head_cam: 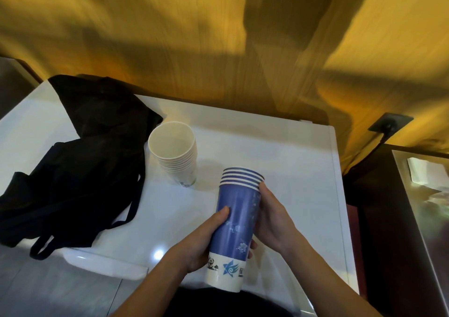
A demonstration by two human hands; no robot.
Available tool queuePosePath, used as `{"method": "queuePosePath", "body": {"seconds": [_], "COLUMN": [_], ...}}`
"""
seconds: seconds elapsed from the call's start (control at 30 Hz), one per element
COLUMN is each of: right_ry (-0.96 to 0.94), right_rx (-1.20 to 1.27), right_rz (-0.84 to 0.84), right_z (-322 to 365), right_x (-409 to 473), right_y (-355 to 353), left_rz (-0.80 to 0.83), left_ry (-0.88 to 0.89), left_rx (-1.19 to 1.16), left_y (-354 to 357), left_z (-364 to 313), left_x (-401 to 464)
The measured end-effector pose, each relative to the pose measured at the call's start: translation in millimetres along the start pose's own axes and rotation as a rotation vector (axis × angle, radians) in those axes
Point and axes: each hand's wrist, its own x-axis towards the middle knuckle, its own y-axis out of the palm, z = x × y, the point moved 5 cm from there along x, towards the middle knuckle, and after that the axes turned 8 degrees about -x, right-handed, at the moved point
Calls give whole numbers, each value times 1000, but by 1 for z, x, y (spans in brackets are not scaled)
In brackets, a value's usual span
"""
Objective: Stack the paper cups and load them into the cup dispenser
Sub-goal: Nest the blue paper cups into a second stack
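Observation:
A stack of several blue paper cups with a white printed base is held tilted above the white table, rims pointing away from me. My left hand grips its lower left side, thumb on the blue wall. My right hand wraps the right side, fingers up near the rims. A second stack of several white paper cups stands on the table further back, its mouth tilted toward me. No cup dispenser shows in this view.
A black cloth bag with straps lies across the left of the table. Yellow curtain fabric hangs behind. A dark wall socket with a cable and a glass-topped surface sit to the right.

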Motion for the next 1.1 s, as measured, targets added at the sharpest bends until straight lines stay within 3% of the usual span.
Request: {"method": "queuePosePath", "body": {"seconds": [0.1, 0.23, 0.37, 0.43, 0.57, 0.67, 0.77, 0.93, 1.1], "right_ry": [13, -21, -22, 5, -18, -31, -20, -5, -14], "right_rx": [41, 98, 130, 130, 156, 200, 208, 213, 259], "right_rz": [-61, -96, -129, -119, -97, -73, -68, -57, -55], "right_z": [-2, 2, 6, 7, 11, 12, 12, 13, 17], "right_x": [3, 8, 9, 10, 9, 10, 10, 10, 7], "right_y": [-3, -7, -12, -15, -17, -18, -19, -19, -22], "left_rz": [-84, -175, -324, -469, -886, -1087, -1071, -915, -812], "left_ry": [-1, -84, -42, 87, 527, 734, 887, 960, 1012], "left_rx": [56, 320, 261, 209, 121, 164, 296, 504, 526], "left_y": [-4, -13, -29, -41, -70, -79, -79, -83, -76], "left_z": [3, 4, -6, -16, -36, -51, -72, -103, -124], "left_x": [5, 4, -2, -7, -33, -48, -51, -38, -29]}}
